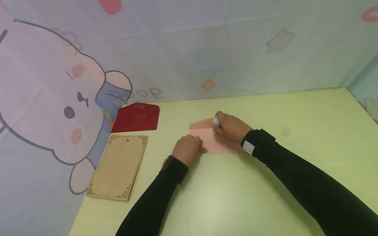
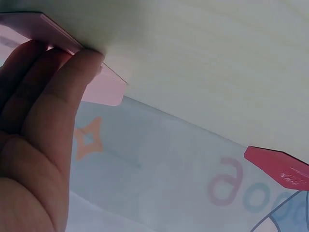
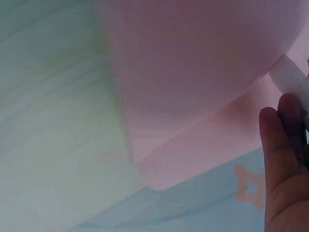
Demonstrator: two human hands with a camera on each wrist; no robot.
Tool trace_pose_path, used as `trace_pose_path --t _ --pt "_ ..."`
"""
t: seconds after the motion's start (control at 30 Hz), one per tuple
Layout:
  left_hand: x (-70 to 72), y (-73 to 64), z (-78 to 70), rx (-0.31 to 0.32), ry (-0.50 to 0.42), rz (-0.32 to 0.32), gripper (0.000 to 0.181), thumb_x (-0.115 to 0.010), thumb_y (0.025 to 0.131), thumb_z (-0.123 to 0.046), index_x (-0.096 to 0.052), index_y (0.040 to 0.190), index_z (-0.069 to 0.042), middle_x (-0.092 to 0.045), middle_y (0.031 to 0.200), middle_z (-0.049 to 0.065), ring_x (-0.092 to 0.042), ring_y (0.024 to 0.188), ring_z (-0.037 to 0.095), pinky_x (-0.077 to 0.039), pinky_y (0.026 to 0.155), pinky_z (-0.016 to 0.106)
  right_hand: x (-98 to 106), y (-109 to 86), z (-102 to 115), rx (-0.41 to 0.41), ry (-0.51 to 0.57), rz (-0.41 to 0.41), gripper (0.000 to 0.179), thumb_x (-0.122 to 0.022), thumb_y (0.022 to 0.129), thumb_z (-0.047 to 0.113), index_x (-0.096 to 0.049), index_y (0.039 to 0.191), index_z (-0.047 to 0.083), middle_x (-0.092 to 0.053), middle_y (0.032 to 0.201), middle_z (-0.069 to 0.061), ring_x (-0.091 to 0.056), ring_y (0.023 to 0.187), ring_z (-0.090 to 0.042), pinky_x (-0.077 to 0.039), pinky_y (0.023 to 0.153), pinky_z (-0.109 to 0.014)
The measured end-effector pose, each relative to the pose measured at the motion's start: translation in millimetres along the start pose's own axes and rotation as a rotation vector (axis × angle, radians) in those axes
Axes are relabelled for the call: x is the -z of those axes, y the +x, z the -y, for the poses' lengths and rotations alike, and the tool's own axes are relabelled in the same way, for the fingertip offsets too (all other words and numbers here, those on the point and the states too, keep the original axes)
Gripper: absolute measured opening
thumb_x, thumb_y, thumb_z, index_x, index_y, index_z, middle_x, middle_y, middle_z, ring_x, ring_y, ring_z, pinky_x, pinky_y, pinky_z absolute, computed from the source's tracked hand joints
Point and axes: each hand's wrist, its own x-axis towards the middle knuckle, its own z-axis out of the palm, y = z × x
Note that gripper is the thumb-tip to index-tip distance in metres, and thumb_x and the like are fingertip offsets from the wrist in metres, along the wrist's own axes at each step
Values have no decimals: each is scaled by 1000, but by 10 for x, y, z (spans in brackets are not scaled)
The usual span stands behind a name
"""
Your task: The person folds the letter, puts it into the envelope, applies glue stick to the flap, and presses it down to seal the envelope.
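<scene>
A pink envelope [image 1: 228,148] lies on the table with its flap [image 1: 198,125] unfolded towards the back. My right hand [image 1: 233,127] grips a white tube, apparently a glue stick [image 1: 216,121], over the flap area. In the right wrist view the glue stick [image 3: 289,76] meets the envelope near the flap's crease; part of it is out of frame. At the envelope's left side, my left hand [image 1: 187,149] presses on the paper. Its fingers [image 2: 63,92] reach onto the envelope's edge in the left wrist view, and its thumb is out of sight there.
To the left lie a red envelope [image 1: 137,118] and a tan sheet with an ornate border [image 1: 118,167]. A small clear cap [image 1: 284,132] sits right of my right hand. A patterned cloth [image 1: 183,59] hangs along the table's back and left edges.
</scene>
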Motion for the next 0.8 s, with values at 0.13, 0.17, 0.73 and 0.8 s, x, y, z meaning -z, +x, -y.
trace_pose_path --t 0.13,0.17,0.73,0.8 --pt "23 -21 15 13 -14 20 35 -86 100 -46 -81 87 -13 -70 70 1 -56 64 14 -63 66 37 44 -50 -99 -32 -9 26 18 -54 113 15 -53 115 -3 -65 96 -14 -59 83 -25 -54 84 -44" --pt "21 -25 21 15 -19 19 35 -87 99 -45 -81 87 -13 -72 71 1 -59 65 15 -63 67 37 54 -61 -123 -39 -8 29 18 -54 113 15 -53 116 -3 -65 96 -14 -58 83 -25 -54 84 -44" --pt "-105 24 55 6 -41 -52 37 -92 95 -47 -79 94 -13 -69 84 1 -68 70 18 -64 61 40 339 -355 -270 -309 772 -243 31 -60 119 27 -55 136 2 -68 135 -13 -78 119 -20 -64 104 -24" --pt "-107 26 63 21 -37 -66 39 -91 95 -51 -78 96 -14 -68 88 2 -70 76 22 -64 63 42 355 -398 -193 -313 1086 -293 27 -61 119 22 -53 136 3 -65 135 -7 -78 117 -12 -63 106 -21"
